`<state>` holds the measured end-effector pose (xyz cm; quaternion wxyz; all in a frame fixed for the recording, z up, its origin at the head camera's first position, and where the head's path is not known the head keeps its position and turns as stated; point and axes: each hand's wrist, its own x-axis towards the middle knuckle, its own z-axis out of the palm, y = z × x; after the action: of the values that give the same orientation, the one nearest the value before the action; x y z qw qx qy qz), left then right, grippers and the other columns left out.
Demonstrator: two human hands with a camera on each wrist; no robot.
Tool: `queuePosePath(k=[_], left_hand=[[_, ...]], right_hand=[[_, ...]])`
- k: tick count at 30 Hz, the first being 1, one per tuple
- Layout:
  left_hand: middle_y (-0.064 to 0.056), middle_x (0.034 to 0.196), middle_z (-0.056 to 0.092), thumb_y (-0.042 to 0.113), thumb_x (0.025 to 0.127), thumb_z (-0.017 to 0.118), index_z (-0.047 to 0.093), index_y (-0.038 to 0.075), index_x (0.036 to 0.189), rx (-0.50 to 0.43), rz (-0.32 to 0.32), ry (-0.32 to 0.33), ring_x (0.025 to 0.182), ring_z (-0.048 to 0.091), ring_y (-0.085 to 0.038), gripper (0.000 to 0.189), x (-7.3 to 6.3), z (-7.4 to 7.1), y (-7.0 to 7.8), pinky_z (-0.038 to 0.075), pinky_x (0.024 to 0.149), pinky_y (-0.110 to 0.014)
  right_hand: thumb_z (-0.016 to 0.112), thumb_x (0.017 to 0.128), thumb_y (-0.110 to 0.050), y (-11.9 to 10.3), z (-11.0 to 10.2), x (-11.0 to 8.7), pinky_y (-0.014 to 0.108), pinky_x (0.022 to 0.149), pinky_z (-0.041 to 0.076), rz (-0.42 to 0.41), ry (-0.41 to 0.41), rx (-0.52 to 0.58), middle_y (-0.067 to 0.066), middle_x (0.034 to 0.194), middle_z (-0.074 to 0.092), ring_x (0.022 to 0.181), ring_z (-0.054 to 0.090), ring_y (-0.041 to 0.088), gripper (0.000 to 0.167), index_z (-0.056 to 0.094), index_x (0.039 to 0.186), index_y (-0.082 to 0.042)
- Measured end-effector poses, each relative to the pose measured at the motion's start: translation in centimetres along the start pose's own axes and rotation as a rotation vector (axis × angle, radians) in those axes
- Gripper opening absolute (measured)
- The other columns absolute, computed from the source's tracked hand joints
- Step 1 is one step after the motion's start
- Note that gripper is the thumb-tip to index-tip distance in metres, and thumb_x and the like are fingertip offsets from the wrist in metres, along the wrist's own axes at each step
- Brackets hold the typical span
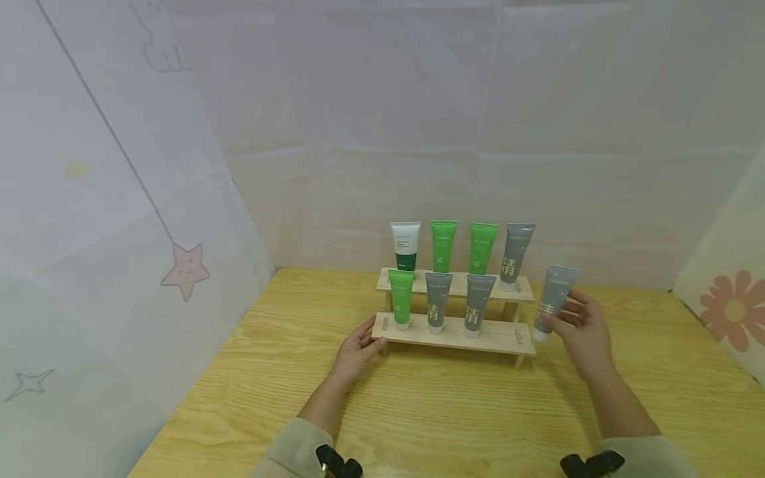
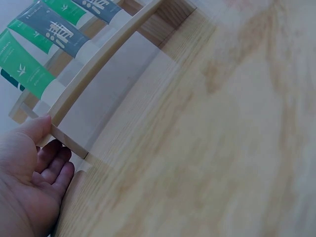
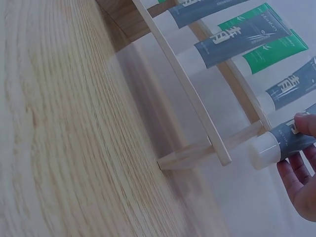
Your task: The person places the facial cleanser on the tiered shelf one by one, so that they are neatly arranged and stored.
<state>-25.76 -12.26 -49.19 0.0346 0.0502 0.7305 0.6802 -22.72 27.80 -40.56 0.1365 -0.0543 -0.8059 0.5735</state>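
My right hand [image 1: 582,328] grips a grey squeeze tube [image 1: 557,292] with a white cap, cap down, just off the right end of a two-tier wooden display stand [image 1: 502,340]. In the right wrist view the thumb lies across that tube's printed side and the fingers curl behind it. At the stand's left end, my left hand [image 1: 356,352] holds the lower shelf, thumb at its edge and fingers curled below. On the lower tier stand a green tube [image 1: 402,299] and two grey tubes [image 1: 438,302]. The upper tier bears a white-and-green tube [image 1: 406,242], two green tubes [image 1: 443,245] and another grey tube [image 1: 516,255].
The stand sits on a wood-grain table [image 1: 454,411], toward its back edge. Pale cloth walls rise behind [image 1: 382,133] and at both sides, the left one printed with a pink star [image 1: 186,271], the right with a red flower [image 1: 734,311].
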Motion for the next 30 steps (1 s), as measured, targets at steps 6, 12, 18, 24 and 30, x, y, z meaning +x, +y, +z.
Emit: queuePosePath(k=[6, 12, 18, 24, 30], left_hand=[[-0.023, 0.142, 0.052, 0.017, 0.097, 0.063, 0.031, 0.009, 0.153, -0.002, -0.007, 0.006, 0.128, 0.056, -0.032, 0.065, 0.0, 0.0, 0.0, 0.044, 0.109, -0.044], [-0.024, 0.142, 0.051, 0.017, 0.097, 0.062, 0.03, 0.007, 0.153, 0.009, 0.003, 0.003, 0.128, 0.055, -0.034, 0.065, -0.1, 0.0, 0.1, 0.043, 0.109, -0.045], [-0.025, 0.141, 0.052, 0.018, 0.097, 0.063, 0.031, 0.007, 0.153, 0.006, 0.01, 0.006, 0.128, 0.056, -0.033, 0.065, -0.2, 0.0, 0.2, 0.044, 0.109, -0.044], [-0.025, 0.142, 0.051, 0.019, 0.097, 0.062, 0.029, 0.007, 0.154, 0.01, 0.007, -0.006, 0.128, 0.055, -0.034, 0.067, -0.3, 0.0, 0.1, 0.045, 0.108, -0.042], [-0.025, 0.143, 0.05, 0.017, 0.097, 0.062, 0.03, 0.007, 0.154, -0.004, 0.005, -0.006, 0.129, 0.054, -0.034, 0.066, -0.3, 0.0, 0.2, 0.044, 0.109, -0.044]], right_hand=[[0.071, 0.091, -0.023, -0.5, 1.1, -0.2, 0.007, 0.078, 0.047, -0.012, 0.005, 0.009, -0.016, 0.113, 0.047, 0.096, 0.05, -0.007, 0.071, 0.03, 0.147, -0.007], [0.071, 0.091, -0.022, -0.7, 1.9, -0.1, 0.008, 0.078, 0.047, -0.025, 0.006, 0.006, -0.017, 0.111, 0.049, 0.096, 0.051, -0.006, 0.067, 0.033, 0.144, -0.007], [0.072, 0.09, -0.018, -0.6, 2.8, -0.1, 0.009, 0.079, 0.046, -0.016, -0.002, 0.029, -0.012, 0.111, 0.05, 0.095, 0.052, -0.005, 0.062, 0.036, 0.141, -0.013], [0.072, 0.091, -0.018, -0.7, 3.6, 0.0, 0.009, 0.081, 0.044, -0.009, -0.017, 0.009, -0.001, 0.12, 0.051, 0.096, 0.05, -0.004, 0.067, 0.032, 0.144, -0.005], [0.071, 0.091, -0.018, -0.8, 4.2, -0.1, 0.008, 0.08, 0.044, -0.009, -0.024, 0.002, 0.006, 0.125, 0.052, 0.096, 0.05, -0.004, 0.068, 0.03, 0.144, -0.004]])
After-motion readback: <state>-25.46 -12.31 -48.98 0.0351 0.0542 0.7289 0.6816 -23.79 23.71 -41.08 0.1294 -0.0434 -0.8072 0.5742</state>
